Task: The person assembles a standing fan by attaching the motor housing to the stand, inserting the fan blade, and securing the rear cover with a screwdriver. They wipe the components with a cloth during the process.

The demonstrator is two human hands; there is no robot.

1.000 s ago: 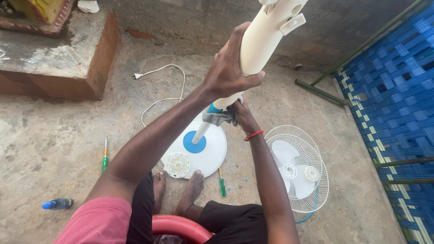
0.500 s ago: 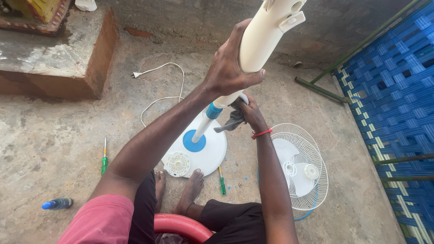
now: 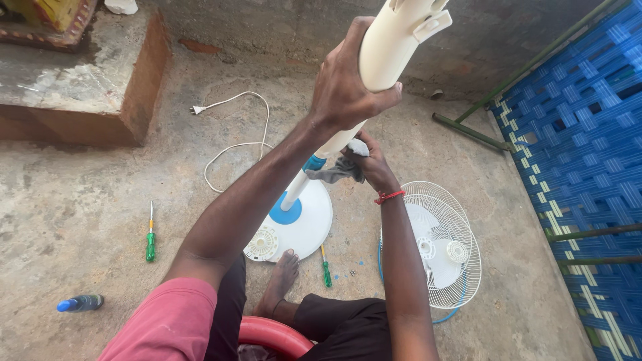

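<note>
Left hand [image 3: 348, 87] grips the cream fan stand pole [image 3: 394, 43], upright on its round base [image 3: 297, 224] on the floor. Right hand [image 3: 368, 164] clasps a grey cloth [image 3: 338, 170] against the pole, wiping it.

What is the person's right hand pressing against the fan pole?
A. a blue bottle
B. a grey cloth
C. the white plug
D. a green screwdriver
B: the right hand holds a grey cloth against the fan pole, which the left hand grips higher up; both screwdrivers, the bottle and the plug lie untouched on the floor.
</note>
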